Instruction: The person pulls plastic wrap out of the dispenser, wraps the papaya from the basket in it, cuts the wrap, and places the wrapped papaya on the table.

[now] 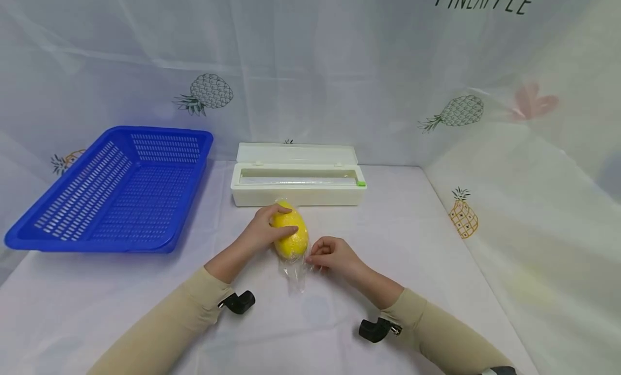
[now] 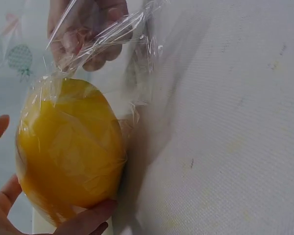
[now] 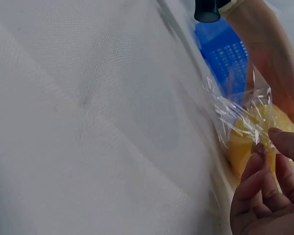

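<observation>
A yellow, lemon-like oval object [image 1: 294, 236] [image 2: 71, 147] [image 3: 241, 152] is wrapped in clear plastic film [image 1: 293, 272] [image 2: 110, 41] [image 3: 257, 110], whose loose end trails toward the front. My left hand [image 1: 266, 228] [image 2: 85, 218] grips the object from its left side, thumb and fingers curved round it. At its lower right, my right hand [image 1: 335, 255] [image 3: 272, 196] pinches an edge of the film between thumb and index finger, the other fingers curled.
Behind the hands stands a white film dispenser box [image 1: 298, 196] with its lid up and a roll inside. A blue perforated basket [image 1: 181, 216] [image 3: 225, 51] is at the left. Printed curtains hang at the back and right of the white-covered table [image 1: 388, 229].
</observation>
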`<state>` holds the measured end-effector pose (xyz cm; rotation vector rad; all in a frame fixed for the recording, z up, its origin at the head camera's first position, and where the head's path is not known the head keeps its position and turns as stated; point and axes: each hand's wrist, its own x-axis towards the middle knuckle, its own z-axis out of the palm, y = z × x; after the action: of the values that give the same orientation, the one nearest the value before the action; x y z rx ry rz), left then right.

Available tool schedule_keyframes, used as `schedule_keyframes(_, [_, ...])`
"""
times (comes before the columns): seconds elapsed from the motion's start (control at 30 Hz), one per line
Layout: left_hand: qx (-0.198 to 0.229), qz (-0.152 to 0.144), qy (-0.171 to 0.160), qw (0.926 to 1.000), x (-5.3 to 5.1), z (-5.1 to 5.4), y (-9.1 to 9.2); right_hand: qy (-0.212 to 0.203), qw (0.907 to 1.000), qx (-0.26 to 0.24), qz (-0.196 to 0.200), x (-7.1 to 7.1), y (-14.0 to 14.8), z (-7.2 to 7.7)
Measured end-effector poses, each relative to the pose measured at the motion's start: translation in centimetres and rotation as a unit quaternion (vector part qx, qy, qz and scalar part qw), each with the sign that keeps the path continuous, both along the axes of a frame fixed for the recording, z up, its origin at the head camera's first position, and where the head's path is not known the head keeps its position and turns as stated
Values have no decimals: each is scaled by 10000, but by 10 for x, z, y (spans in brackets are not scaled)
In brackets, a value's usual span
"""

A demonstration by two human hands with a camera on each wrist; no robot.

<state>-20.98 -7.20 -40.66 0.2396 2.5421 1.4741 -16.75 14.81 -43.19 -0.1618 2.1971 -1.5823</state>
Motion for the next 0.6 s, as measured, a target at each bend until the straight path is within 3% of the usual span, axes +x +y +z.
schedule_keyframes(0.33, [-69,29,-37,10000,-3,3,0,-98,9997,-52,210,5,12,-4])
schedule_keyframes(0.6, [-76,36,-110,9999,-7,2,0,-208,9988,-334,301,18,14,-5])
